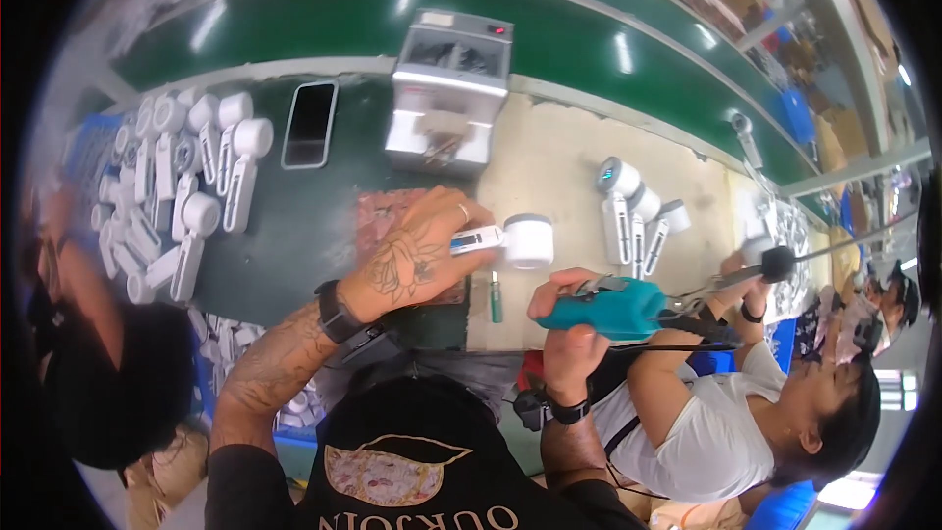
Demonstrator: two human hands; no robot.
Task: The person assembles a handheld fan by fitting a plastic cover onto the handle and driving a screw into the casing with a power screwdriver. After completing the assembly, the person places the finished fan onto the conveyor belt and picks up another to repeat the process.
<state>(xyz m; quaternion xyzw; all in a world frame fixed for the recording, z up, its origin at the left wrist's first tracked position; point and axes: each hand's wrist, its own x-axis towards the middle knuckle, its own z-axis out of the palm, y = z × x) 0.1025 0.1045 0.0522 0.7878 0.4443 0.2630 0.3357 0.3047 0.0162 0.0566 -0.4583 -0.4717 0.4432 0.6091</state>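
A white handheld device [530,241] with a drum-shaped head lies at the middle of the bench. My left hand [412,250] is closed around its handle, with the head sticking out to the right past my fingers. In my right hand [574,344] is a teal electric screwdriver [603,311], fingers wrapped round its body and a cable trailing off to the right. The tool is held just right of the device, apart from it. Between my hands a small screwdriver with a green handle [496,302] lies on the bench. My left palm hides part of a reddish patch [383,211].
A grey box-shaped machine [446,88] stands at the back, left of it a phone [311,126]. White devices are heaped at left [167,177], with several more [633,216] at right. A person in a white shirt [706,422] works at right; another person's arm [83,275] reaches in at left.
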